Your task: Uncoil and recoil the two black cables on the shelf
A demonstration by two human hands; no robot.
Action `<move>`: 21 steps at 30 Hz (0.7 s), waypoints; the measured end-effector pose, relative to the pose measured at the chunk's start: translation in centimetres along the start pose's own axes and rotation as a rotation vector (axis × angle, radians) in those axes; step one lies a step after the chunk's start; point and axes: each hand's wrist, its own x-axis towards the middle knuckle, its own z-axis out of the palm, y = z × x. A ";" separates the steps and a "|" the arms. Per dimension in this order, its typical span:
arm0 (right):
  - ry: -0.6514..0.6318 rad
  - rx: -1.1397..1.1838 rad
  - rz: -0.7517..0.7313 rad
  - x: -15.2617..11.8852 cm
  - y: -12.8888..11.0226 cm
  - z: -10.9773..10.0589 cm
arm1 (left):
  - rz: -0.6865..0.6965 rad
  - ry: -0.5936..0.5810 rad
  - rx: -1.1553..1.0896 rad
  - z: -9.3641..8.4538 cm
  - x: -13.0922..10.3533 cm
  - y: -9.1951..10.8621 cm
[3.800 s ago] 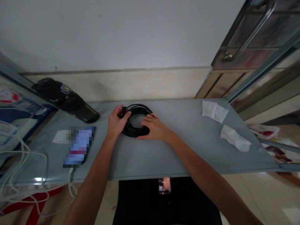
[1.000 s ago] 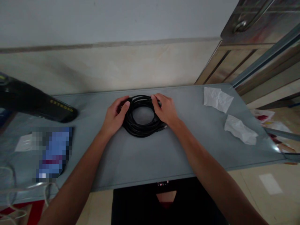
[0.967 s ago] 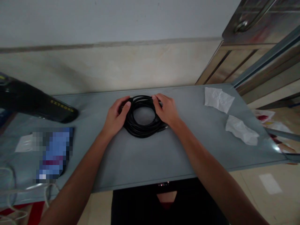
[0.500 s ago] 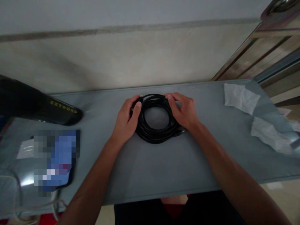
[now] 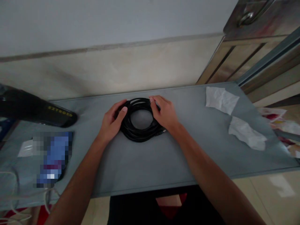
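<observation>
A coil of black cable (image 5: pixel 138 136) lies on the grey table (image 5: pixel 140 165), wound in several loops. My left hand (image 5: pixel 113 120) grips its left side, thumb on top and fingers round the outer edge. On the upper right side, my right hand (image 5: pixel 165 112) holds the loops with thumb and fingers. A plug end of the cable sticks out at the lower right of the coil, near my right wrist. My fingertips on the far side are partly hidden.
A black cylindrical object with yellow lettering (image 5: pixel 58 111) and a blurred blue item (image 5: pixel 56 156) are at the left, with a white cord (image 5: pixel 16 187) nearby. Two crumpled white papers (image 5: pixel 221 99) lie at the right. A wall (image 5: pixel 131 68) borders the table's far edge.
The view has turned to the right, so everything sits further left in the picture. Both hands keep their hold on the cable coil, which looks unchanged.
</observation>
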 end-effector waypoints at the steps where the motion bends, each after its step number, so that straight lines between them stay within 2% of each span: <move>1: -0.007 -0.003 -0.003 0.0 0.0 0.0 | -0.006 -0.004 -0.005 0.0 0.0 0.0; 8: 0.005 -0.017 0.002 0.1 0.4 0.3 | -0.033 0.019 -0.060 0.1 0.3 0.0; 13: 0.040 -0.019 -0.008 0.2 0.7 0.6 | -0.054 0.016 -0.112 -0.1 0.3 -0.7; 21: 0.075 0.008 -0.021 0.0 0.8 0.8 | 0.007 0.005 -0.119 0.1 0.4 -0.9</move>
